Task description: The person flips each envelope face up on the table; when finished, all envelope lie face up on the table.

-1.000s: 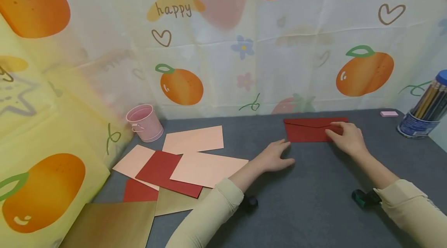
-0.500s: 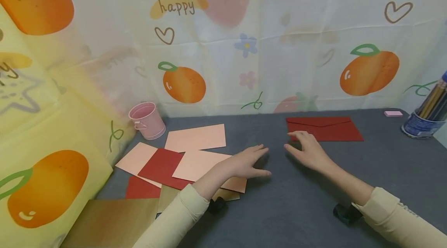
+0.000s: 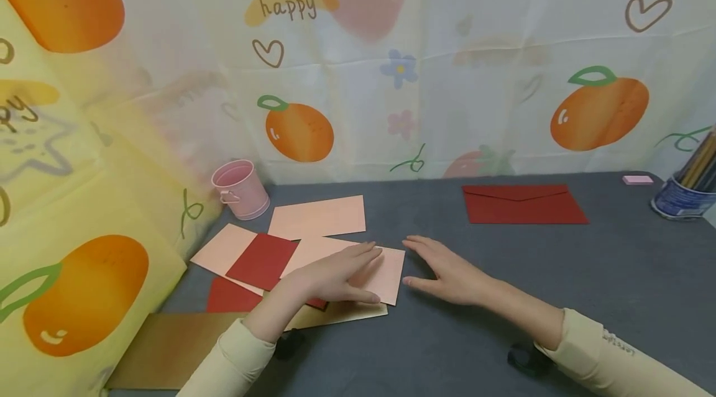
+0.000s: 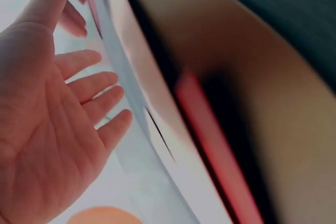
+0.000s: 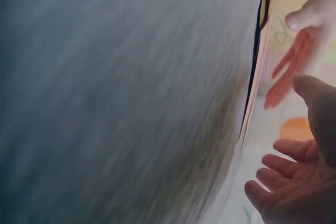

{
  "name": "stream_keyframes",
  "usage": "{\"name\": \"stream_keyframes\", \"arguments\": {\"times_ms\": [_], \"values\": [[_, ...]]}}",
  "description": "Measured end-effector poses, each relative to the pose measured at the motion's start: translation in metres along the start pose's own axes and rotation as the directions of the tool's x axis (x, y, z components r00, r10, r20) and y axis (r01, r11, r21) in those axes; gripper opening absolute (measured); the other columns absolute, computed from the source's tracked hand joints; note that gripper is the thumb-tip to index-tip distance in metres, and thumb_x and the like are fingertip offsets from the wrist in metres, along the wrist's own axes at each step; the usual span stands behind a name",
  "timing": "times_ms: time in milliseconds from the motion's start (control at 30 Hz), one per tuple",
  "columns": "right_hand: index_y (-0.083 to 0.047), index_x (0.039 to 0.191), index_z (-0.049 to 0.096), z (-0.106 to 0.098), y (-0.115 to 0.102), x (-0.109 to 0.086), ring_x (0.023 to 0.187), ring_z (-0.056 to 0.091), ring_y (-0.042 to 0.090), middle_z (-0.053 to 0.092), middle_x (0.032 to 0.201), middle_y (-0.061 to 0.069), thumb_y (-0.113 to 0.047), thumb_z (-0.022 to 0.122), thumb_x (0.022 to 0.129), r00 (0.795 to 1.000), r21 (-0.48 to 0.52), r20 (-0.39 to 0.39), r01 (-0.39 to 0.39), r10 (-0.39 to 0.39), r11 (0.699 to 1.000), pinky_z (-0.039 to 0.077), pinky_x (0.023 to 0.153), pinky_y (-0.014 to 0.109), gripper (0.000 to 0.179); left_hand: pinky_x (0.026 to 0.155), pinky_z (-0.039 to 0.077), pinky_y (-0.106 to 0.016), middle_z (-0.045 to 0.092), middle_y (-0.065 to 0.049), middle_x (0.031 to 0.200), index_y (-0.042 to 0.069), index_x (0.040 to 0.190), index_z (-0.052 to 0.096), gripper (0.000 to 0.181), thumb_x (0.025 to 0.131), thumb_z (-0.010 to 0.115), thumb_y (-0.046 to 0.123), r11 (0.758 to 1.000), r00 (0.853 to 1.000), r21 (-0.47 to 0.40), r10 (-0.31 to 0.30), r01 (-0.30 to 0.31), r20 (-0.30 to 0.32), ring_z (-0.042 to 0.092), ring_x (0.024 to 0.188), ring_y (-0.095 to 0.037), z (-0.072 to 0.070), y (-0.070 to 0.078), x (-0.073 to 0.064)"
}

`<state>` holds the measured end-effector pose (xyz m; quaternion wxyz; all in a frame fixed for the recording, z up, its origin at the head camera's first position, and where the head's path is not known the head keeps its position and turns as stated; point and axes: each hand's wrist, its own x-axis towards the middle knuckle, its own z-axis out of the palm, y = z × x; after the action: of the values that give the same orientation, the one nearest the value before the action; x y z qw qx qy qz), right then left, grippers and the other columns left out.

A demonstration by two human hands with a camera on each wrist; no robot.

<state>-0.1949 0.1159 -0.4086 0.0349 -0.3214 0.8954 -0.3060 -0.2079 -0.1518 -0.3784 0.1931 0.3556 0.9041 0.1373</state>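
In the head view my left hand (image 3: 335, 276) hovers over the loose pile at the left, fingers extended and thumb apart, nothing in its grasp. Under it lies a pale pink envelope (image 3: 391, 269), partly covered by the hand. A red envelope (image 3: 261, 260) and a gold one (image 3: 358, 315) show beneath that. My right hand (image 3: 447, 273) is just right of the pile, its spread fingers pointing left near the pink envelope's edge. The left wrist view shows the bare left palm (image 4: 52, 119). A separate red envelope (image 3: 523, 204), flap side up, lies flat at the back right.
More pale pink envelopes (image 3: 319, 215) and a large gold envelope (image 3: 168, 347) lie at the left. A small pink bucket (image 3: 240, 191) stands in the back left corner. At the right are a pink eraser-like block (image 3: 637, 180) and a holder of pencils (image 3: 682, 195).
My right hand has let go of the red envelope at the back right and moved left toward the pile. The left hand has moved left, over the pink envelope.
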Motion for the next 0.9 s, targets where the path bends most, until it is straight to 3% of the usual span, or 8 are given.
{"name": "stream_keyframes", "arguments": {"times_ms": [167,433,667,900], "values": [[-0.005,0.151,0.032,0.006,-0.011,0.005,0.144,0.025,0.029,0.029,0.156,0.014,-0.049,0.064,0.091,0.993,-0.004,0.116,0.026,-0.026,1.000,0.027,0.112,0.050,0.081,0.115,0.022,-0.043,0.022,-0.006,0.160,0.010,0.154,0.028,0.093,0.085,0.067,0.059,1.000,0.999,0.000,-0.028,0.028,-0.019,0.017,0.147,-0.023,0.002,-0.016,-0.020],[-0.004,0.154,0.026,0.013,-0.020,0.012,0.147,0.015,0.028,0.017,0.161,0.014,-0.055,0.060,0.091,0.964,-0.053,0.258,0.076,-0.060,0.996,0.026,0.113,0.049,0.087,0.114,0.025,-0.046,0.024,-0.009,0.159,0.010,0.153,0.031,0.092,0.083,0.070,0.055,0.997,0.994,-0.020,-0.070,0.068,-0.083,0.020,0.146,-0.026,0.005,-0.039,-0.043],[-0.004,0.154,0.024,0.016,-0.022,0.015,0.146,0.019,0.031,0.015,0.161,0.014,-0.055,0.061,0.091,0.954,-0.062,0.295,0.066,-0.045,0.996,0.026,0.113,0.048,0.089,0.113,0.027,-0.048,0.026,-0.009,0.159,0.010,0.154,0.029,0.093,0.084,0.067,0.057,0.995,0.989,0.004,-0.099,0.100,-0.107,0.022,0.145,-0.027,0.008,-0.044,-0.047],[-0.003,0.154,0.025,0.018,-0.022,0.016,0.146,0.020,0.029,0.016,0.160,0.015,-0.055,0.061,0.091,0.951,-0.071,0.305,0.071,-0.046,0.995,0.027,0.113,0.047,0.089,0.110,0.032,-0.048,0.033,-0.011,0.155,0.009,0.151,0.035,0.083,0.089,0.063,0.056,0.989,0.985,0.110,-0.082,0.099,-0.152,0.030,0.142,-0.029,0.012,-0.046,-0.046]]}}
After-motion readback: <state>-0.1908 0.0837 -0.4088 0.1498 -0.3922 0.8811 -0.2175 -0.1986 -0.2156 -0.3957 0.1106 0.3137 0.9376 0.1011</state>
